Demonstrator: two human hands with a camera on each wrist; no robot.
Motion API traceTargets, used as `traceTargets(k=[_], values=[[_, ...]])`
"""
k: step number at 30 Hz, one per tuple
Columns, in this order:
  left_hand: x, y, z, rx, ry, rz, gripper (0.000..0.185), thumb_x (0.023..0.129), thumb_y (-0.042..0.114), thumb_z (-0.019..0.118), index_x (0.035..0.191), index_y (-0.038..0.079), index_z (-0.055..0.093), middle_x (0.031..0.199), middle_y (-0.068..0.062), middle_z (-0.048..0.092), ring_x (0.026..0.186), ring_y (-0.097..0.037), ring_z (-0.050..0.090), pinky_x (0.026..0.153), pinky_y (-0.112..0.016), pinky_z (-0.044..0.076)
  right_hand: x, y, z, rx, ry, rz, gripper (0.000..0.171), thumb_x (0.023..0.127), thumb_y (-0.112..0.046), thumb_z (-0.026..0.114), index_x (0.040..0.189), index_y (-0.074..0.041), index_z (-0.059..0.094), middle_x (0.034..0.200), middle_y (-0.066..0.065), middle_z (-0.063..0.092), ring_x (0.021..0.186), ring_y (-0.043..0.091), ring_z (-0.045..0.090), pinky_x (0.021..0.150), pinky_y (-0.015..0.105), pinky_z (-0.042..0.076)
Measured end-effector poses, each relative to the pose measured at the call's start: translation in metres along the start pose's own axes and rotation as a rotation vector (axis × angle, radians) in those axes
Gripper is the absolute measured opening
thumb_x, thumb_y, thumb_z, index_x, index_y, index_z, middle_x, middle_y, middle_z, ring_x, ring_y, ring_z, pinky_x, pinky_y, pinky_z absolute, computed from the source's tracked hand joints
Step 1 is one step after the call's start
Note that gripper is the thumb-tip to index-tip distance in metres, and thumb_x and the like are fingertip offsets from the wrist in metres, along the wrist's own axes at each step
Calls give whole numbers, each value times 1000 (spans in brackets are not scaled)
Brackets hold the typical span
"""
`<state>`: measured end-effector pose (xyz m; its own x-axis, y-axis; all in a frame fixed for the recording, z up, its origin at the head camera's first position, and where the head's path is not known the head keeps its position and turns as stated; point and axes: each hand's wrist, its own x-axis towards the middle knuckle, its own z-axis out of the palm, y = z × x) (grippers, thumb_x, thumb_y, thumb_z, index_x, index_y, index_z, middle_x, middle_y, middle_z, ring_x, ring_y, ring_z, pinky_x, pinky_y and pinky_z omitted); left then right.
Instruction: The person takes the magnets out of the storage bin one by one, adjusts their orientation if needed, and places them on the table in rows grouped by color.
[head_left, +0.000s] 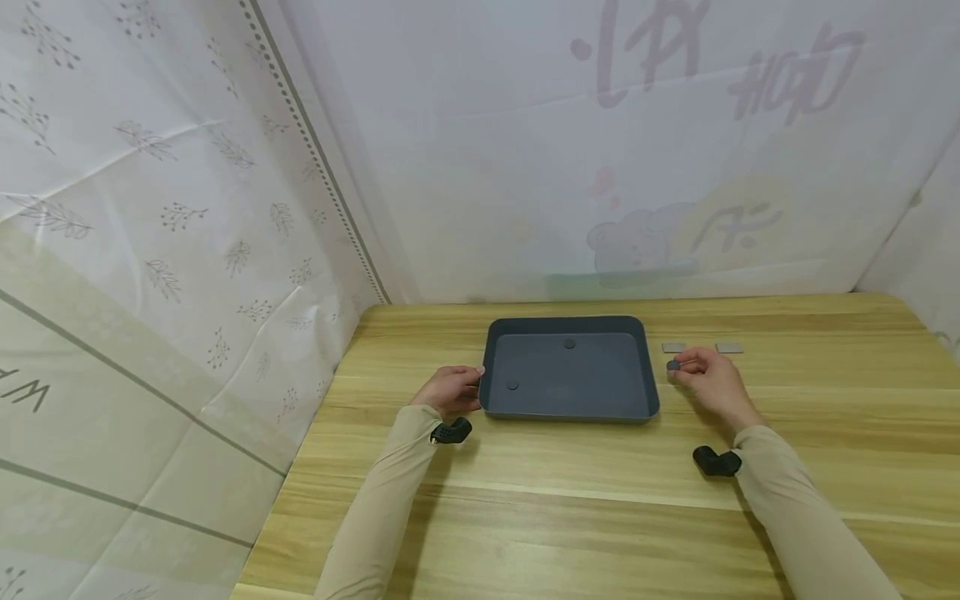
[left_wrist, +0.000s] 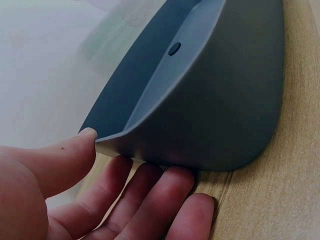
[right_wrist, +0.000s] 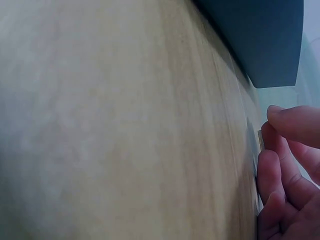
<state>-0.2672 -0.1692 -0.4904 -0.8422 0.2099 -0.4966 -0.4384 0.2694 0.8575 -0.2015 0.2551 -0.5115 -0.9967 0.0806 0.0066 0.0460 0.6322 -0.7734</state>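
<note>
A dark grey rectangular tray [head_left: 577, 396] lies on the table, holding two small dark round discs, one near the back wall [head_left: 569, 343] and one toward the left [head_left: 512, 385]. At the tray's left side, my left hand [head_left: 452, 388] grips the wall; in the left wrist view its thumb [left_wrist: 65, 162] is at the rim and the fingers touch the outside. Just beyond the tray's right side, my right hand [head_left: 712, 387] pinches another dark round disc [head_left: 672, 365] between thumb and fingertips. The right wrist view shows these fingers [right_wrist: 270, 170] but not the disc.
Two small flat grey rectangles lie behind the right hand, one to the left [head_left: 673, 347] and one to the right [head_left: 729, 347]. The wooden table [head_left: 562, 500] ends against a printed cloth backdrop [head_left: 465, 167]. Black devices [head_left: 716, 461] are worn on both wrists.
</note>
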Motion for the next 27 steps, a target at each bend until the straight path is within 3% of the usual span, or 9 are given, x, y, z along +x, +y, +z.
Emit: traceTargets(k=[6,15,27], values=[[1,0,1,1,-1,4,35,99,24,56,120,-4,60,89,-4,65,76,-12,63,67,-26,54,1,5,2,-12,4,-2,30,92,-17,65,113,4,60,100,22,68,83,20,61,74,31,45],[2,0,1,-17,-1,3,34,99,23,56,118,-5,59,88,-4,64,74,-13,63,64,-25,53,1,6,4,-20,18,-1,31,92,-19,66,112,4,60,101,21,65,82,19,60,73,31,44],[1,0,0,0,-2,-6,35,99,24,56,121,-4,59,91,-5,65,75,-13,64,65,-25,54,2,3,2,-42,-33,27,33,93,-23,65,112,3,59,102,19,64,86,25,61,73,32,45]])
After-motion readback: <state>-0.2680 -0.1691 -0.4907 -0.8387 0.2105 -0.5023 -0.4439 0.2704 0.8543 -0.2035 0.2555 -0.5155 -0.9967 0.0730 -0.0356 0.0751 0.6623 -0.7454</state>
